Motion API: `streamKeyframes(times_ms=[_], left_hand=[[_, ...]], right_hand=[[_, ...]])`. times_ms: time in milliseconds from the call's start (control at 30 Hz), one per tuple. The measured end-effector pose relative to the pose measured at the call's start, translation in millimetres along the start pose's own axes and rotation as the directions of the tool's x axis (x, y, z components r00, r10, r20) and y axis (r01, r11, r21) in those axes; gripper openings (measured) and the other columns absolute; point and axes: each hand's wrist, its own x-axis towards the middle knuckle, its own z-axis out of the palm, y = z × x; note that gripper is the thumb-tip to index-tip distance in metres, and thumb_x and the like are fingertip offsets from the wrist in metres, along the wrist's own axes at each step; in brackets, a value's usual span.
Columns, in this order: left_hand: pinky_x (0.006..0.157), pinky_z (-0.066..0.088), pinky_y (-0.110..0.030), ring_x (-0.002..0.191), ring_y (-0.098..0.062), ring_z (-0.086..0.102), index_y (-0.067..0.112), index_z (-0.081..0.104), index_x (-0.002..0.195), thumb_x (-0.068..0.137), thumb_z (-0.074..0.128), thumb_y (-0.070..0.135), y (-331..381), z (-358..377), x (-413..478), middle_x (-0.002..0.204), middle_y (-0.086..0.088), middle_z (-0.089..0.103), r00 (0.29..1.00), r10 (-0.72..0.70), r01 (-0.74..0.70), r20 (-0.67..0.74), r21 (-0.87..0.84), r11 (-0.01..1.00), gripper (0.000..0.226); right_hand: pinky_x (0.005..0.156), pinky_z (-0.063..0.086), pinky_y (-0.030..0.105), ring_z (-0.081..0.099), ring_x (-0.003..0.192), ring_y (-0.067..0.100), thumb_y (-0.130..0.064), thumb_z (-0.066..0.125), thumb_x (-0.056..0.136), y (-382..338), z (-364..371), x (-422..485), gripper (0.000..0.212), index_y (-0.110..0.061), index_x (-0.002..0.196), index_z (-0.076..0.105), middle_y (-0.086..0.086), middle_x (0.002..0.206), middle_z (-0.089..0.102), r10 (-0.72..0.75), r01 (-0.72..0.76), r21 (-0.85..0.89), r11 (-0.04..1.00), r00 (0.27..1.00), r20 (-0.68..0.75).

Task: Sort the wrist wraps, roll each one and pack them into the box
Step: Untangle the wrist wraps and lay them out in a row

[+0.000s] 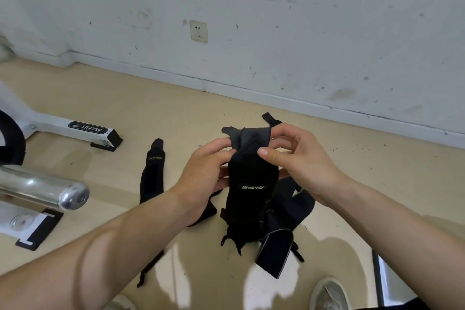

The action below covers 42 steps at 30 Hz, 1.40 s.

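Wrist wrap of black elastic fabric with a small pale logo patch is held upright above the floor, roughly at the centre of the scene, its upper end folded over into a grey-faced flap. The left hand grips the wrap's left edge, fingers curled round the fabric near the fold. The right hand pinches the upper right corner between thumb and forefinger; the other fingers are bent behind the fabric. The wrap's lower end hangs down to a loose heap of further black wraps and straps lying on the beige glossy floor, directly beneath and just right of the hands. To the left, apart from the heap, a single black wrap lettered XUEYING lies flat and lengthwise. Further left stand a white metal machine base labelled BRTW and, nearer, a chrome tube end. A pale shoe shows at the near right edge. On the far scuffed white wall sits a cream socket plate.
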Motion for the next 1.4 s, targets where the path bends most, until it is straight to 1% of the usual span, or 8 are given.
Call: streamKeyframes(times_ms=[267, 467, 533, 700, 833, 1033, 1200, 1400], left_hand=[[0.076, 0.057, -0.029, 0.090, -0.017, 0.074, 0.018, 0.076, 0.116, 0.102, 0.045, 0.006, 2, 0, 0, 0.100, -0.005, 0.077, 1.000, -0.005, 0.004, 0.024, 0.033, 0.999, 0.036], [0.081, 0.055, -0.034, 0.091, -0.018, 0.070, 0.013, 0.069, 0.111, 0.106, 0.046, 0.030, 3, 1, 0, 0.101, -0.003, 0.073, 0.999, -0.014, 0.013, 0.038, 0.038, 0.999, 0.029], [0.082, 0.059, -0.031, 0.095, -0.015, 0.074, 0.017, 0.068, 0.115, 0.106, 0.054, 0.029, 0, 3, -2, 0.100, 0.003, 0.076, 0.996, 0.067, -0.072, 0.062, 0.084, 0.994, 0.021], [0.090, 0.059, -0.032, 0.109, -0.020, 0.074, 0.020, 0.062, 0.134, 0.106, 0.055, 0.011, -5, 3, -1, 0.116, -0.003, 0.078, 0.983, 0.173, -0.176, 0.058, 0.064, 0.982, 0.030], [0.089, 0.059, -0.030, 0.109, -0.020, 0.074, 0.018, 0.063, 0.131, 0.106, 0.053, 0.010, -5, 2, 0, 0.115, -0.004, 0.078, 0.984, 0.172, -0.173, 0.046, 0.038, 0.984, 0.028], [0.092, 0.058, -0.033, 0.107, -0.020, 0.075, 0.015, 0.065, 0.128, 0.104, 0.056, 0.007, -6, 3, 5, 0.113, -0.003, 0.079, 0.986, 0.165, -0.164, -0.040, 0.017, 0.986, 0.027], [0.094, 0.060, -0.040, 0.109, -0.029, 0.073, 0.006, 0.063, 0.127, 0.107, 0.052, 0.011, 12, -7, 18, 0.115, -0.013, 0.076, 0.961, 0.199, -0.225, -0.190, -0.127, 0.966, 0.023], [0.092, 0.060, -0.042, 0.110, -0.028, 0.070, 0.012, 0.051, 0.135, 0.101, 0.067, 0.017, 5, -17, 28, 0.122, -0.011, 0.069, 0.954, 0.021, -0.050, -0.298, -0.091, 0.995, 0.038]], right_hand=[[0.057, 0.057, 0.033, 0.069, 0.074, 0.046, -0.012, 0.076, 0.090, -2, 0, -1, 0.018, -0.029, 0.092, 0.070, -0.003, 0.092, 0.065, -0.048, 0.048, -0.107, 0.993, 0.999, 0.007], [0.070, 0.059, 0.058, 0.066, 0.077, 0.050, -0.013, 0.078, 0.088, 1, 0, -1, 0.019, -0.030, 0.088, 0.071, -0.001, 0.093, 0.067, -0.045, 0.046, -0.163, 0.985, 0.999, 0.013], [0.069, 0.059, 0.054, 0.064, 0.070, 0.045, -0.013, 0.079, 0.087, 0, 1, -1, 0.016, -0.027, 0.091, 0.070, 0.002, 0.094, 0.067, -0.037, 0.040, -0.166, 0.985, 0.999, 0.020], [0.065, 0.050, 0.018, 0.055, 0.069, 0.008, -0.024, 0.081, 0.086, 3, 8, -3, 0.021, -0.020, 0.099, 0.066, -0.004, 0.092, 0.068, -0.025, 0.020, -0.234, 0.972, 1.000, -0.017], [0.064, 0.044, 0.015, 0.055, 0.062, -0.005, -0.036, 0.059, 0.101, 7, 14, -7, 0.019, -0.021, 0.091, 0.064, -0.020, 0.065, 0.060, 0.070, -0.040, -0.236, 0.971, 0.991, 0.118], [0.068, 0.050, 0.041, 0.064, 0.069, 0.018, -0.051, 0.059, 0.097, 15, 26, -8, 0.049, -0.003, 0.098, 0.067, 0.005, 0.074, 0.065, 0.083, -0.078, -0.169, 0.983, 0.996, 0.025], [0.077, 0.059, 0.021, 0.076, 0.094, 0.018, -0.036, 0.057, 0.100, 18, 38, -14, 0.026, -0.014, 0.109, 0.069, 0.003, 0.100, 0.078, 0.194, -0.219, 0.055, 0.974, 0.938, 0.289], [0.075, 0.057, 0.018, 0.074, 0.093, 0.012, -0.034, 0.055, 0.103, 22, 63, -16, 0.020, -0.021, 0.109, 0.069, 0.003, 0.101, 0.076, 0.118, -0.125, 0.039, 0.991, 0.983, 0.143]])
